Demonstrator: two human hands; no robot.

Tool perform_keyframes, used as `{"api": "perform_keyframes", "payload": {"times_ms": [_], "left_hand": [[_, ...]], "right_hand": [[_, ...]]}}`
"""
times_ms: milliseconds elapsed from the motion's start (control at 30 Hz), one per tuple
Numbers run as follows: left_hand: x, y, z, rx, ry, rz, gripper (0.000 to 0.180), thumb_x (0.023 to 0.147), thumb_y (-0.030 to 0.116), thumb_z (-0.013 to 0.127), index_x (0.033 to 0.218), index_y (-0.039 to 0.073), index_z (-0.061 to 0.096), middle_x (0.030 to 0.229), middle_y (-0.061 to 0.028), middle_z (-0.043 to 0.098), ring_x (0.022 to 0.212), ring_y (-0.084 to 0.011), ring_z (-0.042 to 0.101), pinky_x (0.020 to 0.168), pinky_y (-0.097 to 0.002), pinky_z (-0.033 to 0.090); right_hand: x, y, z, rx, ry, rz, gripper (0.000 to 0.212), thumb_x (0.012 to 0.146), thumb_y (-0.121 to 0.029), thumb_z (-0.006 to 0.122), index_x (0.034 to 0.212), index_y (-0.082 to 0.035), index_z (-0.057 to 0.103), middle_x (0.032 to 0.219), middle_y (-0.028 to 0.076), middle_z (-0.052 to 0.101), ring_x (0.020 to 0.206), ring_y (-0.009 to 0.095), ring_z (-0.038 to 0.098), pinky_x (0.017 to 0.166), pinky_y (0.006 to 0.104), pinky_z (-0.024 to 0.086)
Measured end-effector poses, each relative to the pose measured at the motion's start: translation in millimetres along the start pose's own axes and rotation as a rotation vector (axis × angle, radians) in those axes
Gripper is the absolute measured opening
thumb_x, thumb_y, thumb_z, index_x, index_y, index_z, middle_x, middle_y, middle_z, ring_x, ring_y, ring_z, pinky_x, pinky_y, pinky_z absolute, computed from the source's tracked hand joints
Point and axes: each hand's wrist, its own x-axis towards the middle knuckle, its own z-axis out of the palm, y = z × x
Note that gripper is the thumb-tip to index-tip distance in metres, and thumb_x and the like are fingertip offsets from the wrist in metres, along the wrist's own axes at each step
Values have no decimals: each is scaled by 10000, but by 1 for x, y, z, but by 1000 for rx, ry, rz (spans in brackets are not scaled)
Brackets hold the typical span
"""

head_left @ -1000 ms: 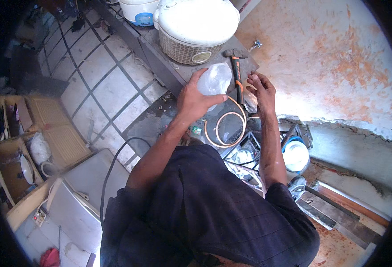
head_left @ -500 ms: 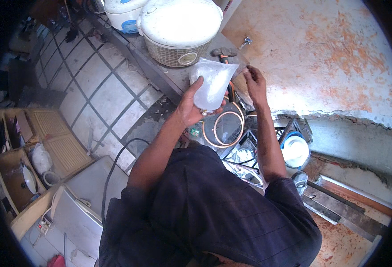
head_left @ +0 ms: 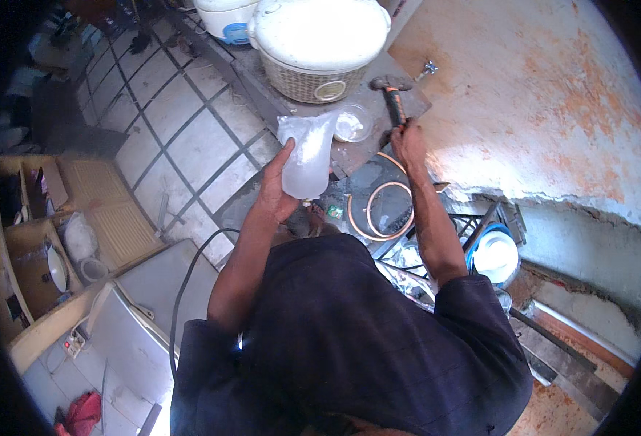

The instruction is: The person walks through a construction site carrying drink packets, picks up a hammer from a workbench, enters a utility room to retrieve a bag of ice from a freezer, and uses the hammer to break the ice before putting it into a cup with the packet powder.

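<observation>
My left hand [head_left: 277, 192] is wrapped round a clear plastic bag of ice [head_left: 307, 161], frosty white and knotted at its lower end. Its loose top points away from me. My right hand [head_left: 409, 150] has closed on the near end of a hammer [head_left: 394, 105] with an orange and black handle; the hammer's head rests on the dark worktop [head_left: 346, 154]. Between the bag and the hammer stands a small clear bowl [head_left: 352, 123] with something whitish inside.
A woven-pattern basket with a white lid [head_left: 320, 36] stands at the back, beside a white and blue appliance [head_left: 227, 20]. Copper tubing [head_left: 389, 211] coils below the worktop's near edge. A tap [head_left: 427, 69] sticks out of the stained wall. Basins [head_left: 496, 256] stand at right.
My left hand has drawn the bag left and nearer, uncovering the small bowl. My right hand has come down and taken hold of the hammer's handle.
</observation>
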Motion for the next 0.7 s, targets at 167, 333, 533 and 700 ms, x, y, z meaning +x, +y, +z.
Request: {"api": "perform_keyframes", "payload": {"times_ms": [167,333,533,700], "left_hand": [[-4,10,18,-16,-23,23,635,977,540,473,1321,7,511,1132,-182,653,992,-292,676,880,-414,551],[8,10,2,134,-21,32,620,962,497,508,1314,-13,486,1108,-200,648,969,-314,681,855,-442,573],[30,13,36,177,-30,57,572,922,471,574,1258,10,532,1024,-170,677,908,-271,695,837,-401,566],[26,20,46,186,-41,48,545,907,421,612,1268,18,541,1047,-162,676,929,-268,695,835,-395,562]], "right_hand": [[-2,13,-27,135,9,56,417,924,-365,582,1078,19,534,800,206,644,727,377,640,674,484,500],[-88,-58,-109,832,-206,250,376,994,-427,548,929,-62,489,655,28,506,514,119,514,426,282,413],[-183,-111,-134,1198,-242,193,265,1024,-347,527,987,-96,449,667,6,448,468,91,437,395,245,375],[-206,-110,-133,1184,-444,199,258,1022,-338,536,984,-96,458,659,12,450,472,87,427,397,232,353]]}}
